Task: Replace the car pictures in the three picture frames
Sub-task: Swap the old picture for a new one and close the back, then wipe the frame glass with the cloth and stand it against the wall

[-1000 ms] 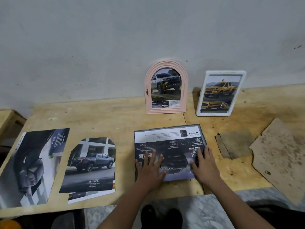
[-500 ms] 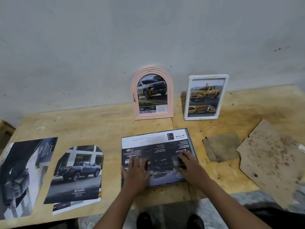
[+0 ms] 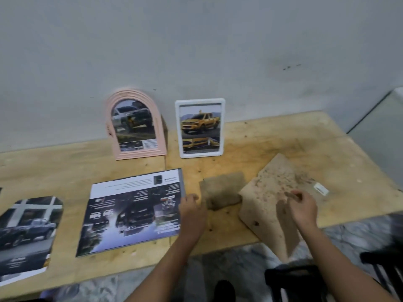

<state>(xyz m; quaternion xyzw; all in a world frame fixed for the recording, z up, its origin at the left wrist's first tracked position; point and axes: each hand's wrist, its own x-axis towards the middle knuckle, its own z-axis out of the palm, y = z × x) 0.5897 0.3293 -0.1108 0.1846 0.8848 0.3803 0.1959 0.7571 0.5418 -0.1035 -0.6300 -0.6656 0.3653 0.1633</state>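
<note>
A dark car picture in a thin black frame (image 3: 133, 212) lies flat on the wooden table (image 3: 65, 171). My left hand (image 3: 192, 211) is at its right edge with bent fingers; blur hides whether it grips the edge. My right hand (image 3: 302, 207) hovers over a stained brown backing board (image 3: 270, 192), fingers loosely curled and holding nothing I can see. A pink arched frame (image 3: 136, 125) with a grey truck picture and a white frame (image 3: 200, 128) with a yellow truck picture lean on the wall. An arch-cut blue truck picture (image 3: 28, 236) lies at the left.
A small brown piece of board (image 3: 222, 190) lies between the flat frame and the backing board. A small white object (image 3: 321, 188) sits beyond my right hand. The table's front edge is near my arms, its right end by the wall corner.
Both hands left the face of the flat picture and moved right: the left to its right edge, the right over the brown board. The view swung to the right.
</note>
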